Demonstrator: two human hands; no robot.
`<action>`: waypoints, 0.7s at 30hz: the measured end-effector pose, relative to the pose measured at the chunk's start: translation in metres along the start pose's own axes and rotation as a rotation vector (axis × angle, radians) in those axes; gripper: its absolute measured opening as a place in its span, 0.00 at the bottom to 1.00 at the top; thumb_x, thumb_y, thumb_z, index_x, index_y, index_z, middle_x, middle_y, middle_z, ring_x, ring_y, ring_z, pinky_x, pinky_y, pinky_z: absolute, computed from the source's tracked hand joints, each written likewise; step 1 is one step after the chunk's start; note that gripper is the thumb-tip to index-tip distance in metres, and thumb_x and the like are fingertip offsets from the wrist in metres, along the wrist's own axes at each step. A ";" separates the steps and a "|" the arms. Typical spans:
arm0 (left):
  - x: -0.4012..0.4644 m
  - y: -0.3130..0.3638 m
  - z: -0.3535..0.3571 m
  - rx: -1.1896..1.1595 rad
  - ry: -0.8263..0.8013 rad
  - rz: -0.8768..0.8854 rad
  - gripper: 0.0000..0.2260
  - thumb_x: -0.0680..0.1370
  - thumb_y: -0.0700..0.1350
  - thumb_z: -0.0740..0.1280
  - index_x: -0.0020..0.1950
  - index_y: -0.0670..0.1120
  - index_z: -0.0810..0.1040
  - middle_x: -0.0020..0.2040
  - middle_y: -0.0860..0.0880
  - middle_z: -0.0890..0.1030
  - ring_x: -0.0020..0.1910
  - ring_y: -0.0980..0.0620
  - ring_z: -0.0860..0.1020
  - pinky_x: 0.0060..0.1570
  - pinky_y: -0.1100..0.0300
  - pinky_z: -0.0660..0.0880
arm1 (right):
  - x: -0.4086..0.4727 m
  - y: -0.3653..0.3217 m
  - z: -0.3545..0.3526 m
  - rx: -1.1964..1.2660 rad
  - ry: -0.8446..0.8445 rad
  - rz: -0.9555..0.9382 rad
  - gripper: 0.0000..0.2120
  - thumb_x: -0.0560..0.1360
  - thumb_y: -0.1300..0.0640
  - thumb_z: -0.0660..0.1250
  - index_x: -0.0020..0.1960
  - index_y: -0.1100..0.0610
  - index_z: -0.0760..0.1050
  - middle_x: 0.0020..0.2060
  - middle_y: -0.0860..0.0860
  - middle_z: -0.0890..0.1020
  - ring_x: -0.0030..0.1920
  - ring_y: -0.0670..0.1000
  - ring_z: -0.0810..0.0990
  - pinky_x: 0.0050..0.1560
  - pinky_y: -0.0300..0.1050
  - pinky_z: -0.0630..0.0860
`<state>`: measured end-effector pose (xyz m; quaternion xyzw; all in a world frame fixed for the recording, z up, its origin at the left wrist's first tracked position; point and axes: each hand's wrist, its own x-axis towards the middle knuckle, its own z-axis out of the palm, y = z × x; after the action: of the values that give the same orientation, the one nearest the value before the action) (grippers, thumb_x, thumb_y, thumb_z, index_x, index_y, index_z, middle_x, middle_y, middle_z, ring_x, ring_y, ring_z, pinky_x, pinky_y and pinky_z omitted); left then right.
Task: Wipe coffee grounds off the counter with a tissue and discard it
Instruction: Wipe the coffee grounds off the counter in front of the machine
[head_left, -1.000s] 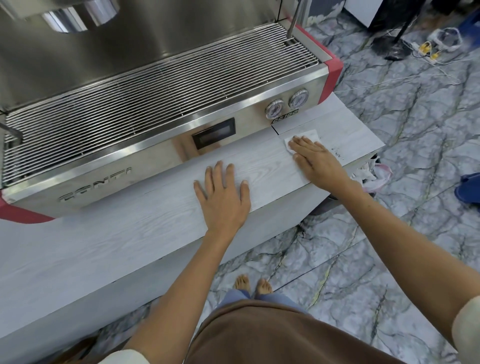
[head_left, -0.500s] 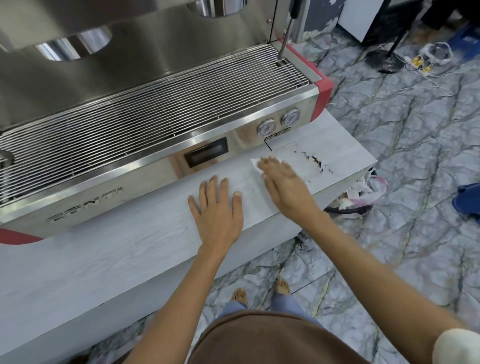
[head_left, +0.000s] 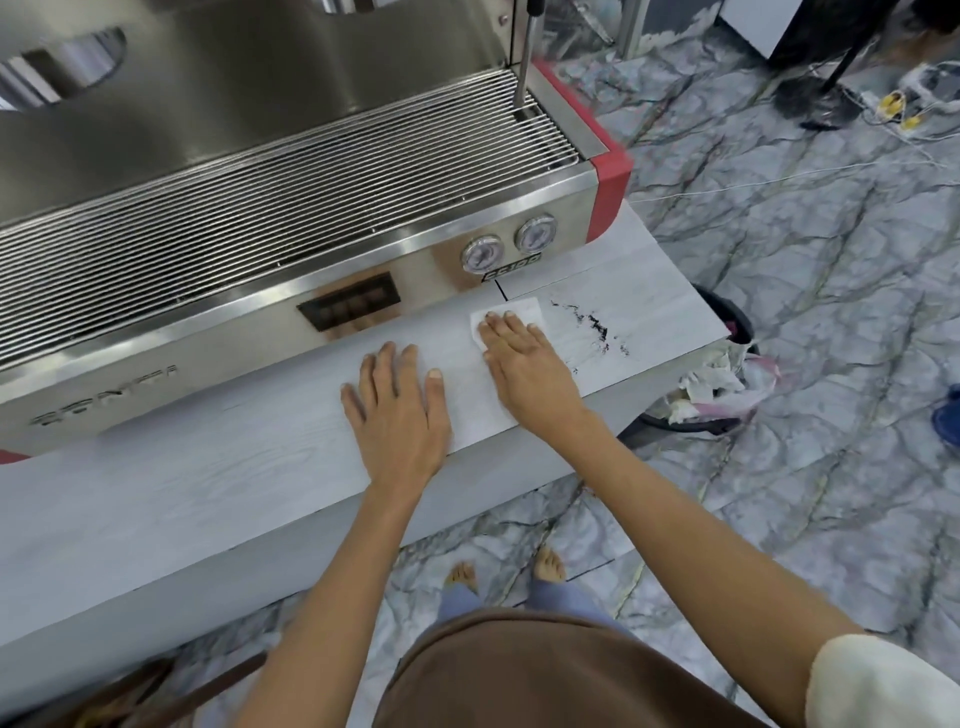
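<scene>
A white tissue (head_left: 524, 310) lies flat on the pale wood-grain counter (head_left: 208, 493). My right hand (head_left: 524, 364) presses on it with the fingers laid flat; only the tissue's far edge shows past my fingertips. Dark coffee grounds (head_left: 595, 325) lie smeared in a streak on the counter just right of the tissue. My left hand (head_left: 397, 410) rests palm down on the counter, fingers spread, holding nothing, a little left of my right hand.
A steel espresso machine with red corners (head_left: 291, 208) fills the back of the counter, its steam wand (head_left: 524, 62) at the right. A black bin with crumpled tissues (head_left: 717, 384) stands on the marble floor beyond the counter's right end. Cables (head_left: 904, 104) lie far right.
My right hand slid the tissue left along the counter, uncovering a streak of grounds to its right, and now the tissue's far edge shows again. My left hand stayed put.
</scene>
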<state>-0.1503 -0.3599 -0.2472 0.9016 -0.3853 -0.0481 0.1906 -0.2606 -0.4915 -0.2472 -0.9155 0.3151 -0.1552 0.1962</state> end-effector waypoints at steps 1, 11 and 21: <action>-0.001 0.004 0.002 0.001 -0.001 -0.005 0.25 0.83 0.58 0.47 0.77 0.50 0.65 0.80 0.48 0.62 0.80 0.46 0.55 0.77 0.40 0.48 | 0.000 0.007 -0.004 -0.004 -0.002 0.010 0.19 0.81 0.60 0.56 0.69 0.64 0.68 0.70 0.60 0.70 0.72 0.60 0.64 0.72 0.57 0.58; -0.002 0.013 0.008 0.023 0.044 -0.034 0.21 0.85 0.56 0.51 0.76 0.52 0.66 0.79 0.50 0.64 0.79 0.48 0.57 0.76 0.41 0.52 | -0.002 0.063 -0.038 -0.051 0.003 0.079 0.19 0.81 0.62 0.55 0.71 0.64 0.66 0.72 0.59 0.67 0.74 0.58 0.62 0.73 0.56 0.56; -0.003 0.012 0.007 0.014 0.046 -0.023 0.22 0.84 0.56 0.50 0.75 0.52 0.67 0.78 0.50 0.64 0.78 0.48 0.58 0.76 0.42 0.52 | -0.002 0.070 -0.060 0.121 0.142 0.130 0.15 0.81 0.62 0.55 0.63 0.65 0.73 0.62 0.60 0.77 0.63 0.60 0.74 0.67 0.52 0.64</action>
<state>-0.1618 -0.3676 -0.2490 0.9081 -0.3709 -0.0270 0.1924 -0.3230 -0.5569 -0.2272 -0.8664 0.3768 -0.2256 0.2378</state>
